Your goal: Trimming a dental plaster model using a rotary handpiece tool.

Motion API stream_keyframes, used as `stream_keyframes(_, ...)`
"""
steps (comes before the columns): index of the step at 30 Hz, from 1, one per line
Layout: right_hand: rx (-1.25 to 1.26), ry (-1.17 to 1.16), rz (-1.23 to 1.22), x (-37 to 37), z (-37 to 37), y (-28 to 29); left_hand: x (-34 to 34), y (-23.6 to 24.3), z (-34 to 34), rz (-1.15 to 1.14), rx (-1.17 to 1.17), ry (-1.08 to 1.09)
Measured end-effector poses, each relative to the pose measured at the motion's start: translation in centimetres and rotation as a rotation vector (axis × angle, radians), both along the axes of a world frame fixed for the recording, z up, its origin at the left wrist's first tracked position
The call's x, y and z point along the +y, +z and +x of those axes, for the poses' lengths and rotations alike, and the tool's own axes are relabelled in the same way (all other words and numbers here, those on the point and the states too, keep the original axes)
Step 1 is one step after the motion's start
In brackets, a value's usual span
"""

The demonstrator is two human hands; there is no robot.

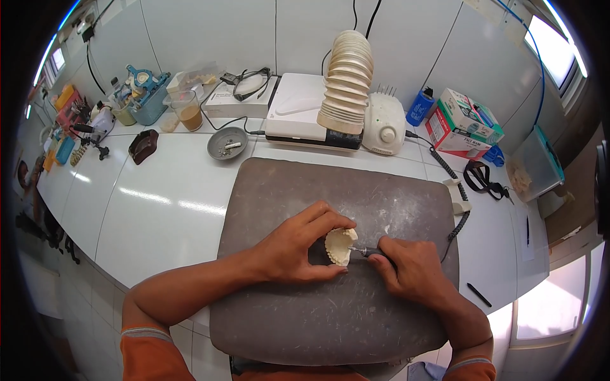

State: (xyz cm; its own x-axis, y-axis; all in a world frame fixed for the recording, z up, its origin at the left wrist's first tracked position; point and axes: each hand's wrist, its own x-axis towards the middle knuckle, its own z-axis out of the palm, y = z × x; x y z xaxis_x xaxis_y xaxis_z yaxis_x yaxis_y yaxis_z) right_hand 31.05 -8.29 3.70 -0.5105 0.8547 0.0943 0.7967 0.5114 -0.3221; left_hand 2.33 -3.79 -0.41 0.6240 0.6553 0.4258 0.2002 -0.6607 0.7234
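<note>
My left hand (304, 244) grips a cream-coloured dental cast (338, 245) by its edges, thumb below and fingers above. A row of moulded teeth runs along the cast's left side. In my right hand (413, 267) is a rotary handpiece (368, 251), dark-bodied with a slim metal tip. Its tip points left and meets the right side of the cast, though I cannot tell whether it touches. Both hands are over a worn brown-grey padded mat (286, 324), and pale dust marks its surface beyond the handpiece.
Behind the mat stand a white dust extractor with a ribbed hose (348, 76) and a white control unit (384, 127). A grey ashtray (227, 143), a glass of brown drink (190, 117) and a dark red dish (143, 147) sit left. Boxes (456, 132), goggles (485, 180) and a black pen (478, 295) lie right.
</note>
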Motion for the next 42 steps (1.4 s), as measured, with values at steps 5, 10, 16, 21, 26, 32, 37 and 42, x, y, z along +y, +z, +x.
stream_keyframes(5, -0.006, 0.0, 0.004, 0.02, 0.04, -0.06, 0.03, -0.11, 0.03, -0.005, 0.002, 0.001)
stream_keyframes(10, 0.003, 0.0, 0.005, 0.02, 0.05, -0.1, -0.05, 0.14, -0.06, -0.033, 0.02, -0.01)
stream_keyframes(16, -0.001, -0.005, 0.001, -0.02, 0.02, -0.09, -0.01, -0.05, -0.07, -0.034, 0.018, -0.015)
stream_keyframes(21, -0.002, -0.005, -0.003, 0.09, 0.15, -0.3, 0.12, -0.06, 0.0, -0.012, 0.005, -0.007)
stream_keyframes(26, 0.006, -0.001, -0.003, 0.08, 0.16, -0.36, 0.03, 0.11, -0.05, -0.028, 0.014, -0.018)
stream_keyframes(32, 0.001, -0.006, -0.013, -0.04, 0.23, -0.34, -0.08, 0.18, 0.0, -0.022, 0.016, -0.017)
stream_keyframes(37, -0.014, 0.002, -0.008, -0.09, 0.25, -0.32, -0.18, 0.12, 0.05, -0.02, 0.009, 0.004)
stream_keyframes(42, -0.006, -0.006, -0.014, -0.14, 0.19, -0.48, -0.32, 0.12, -0.14, -0.025, 0.015, 0.007)
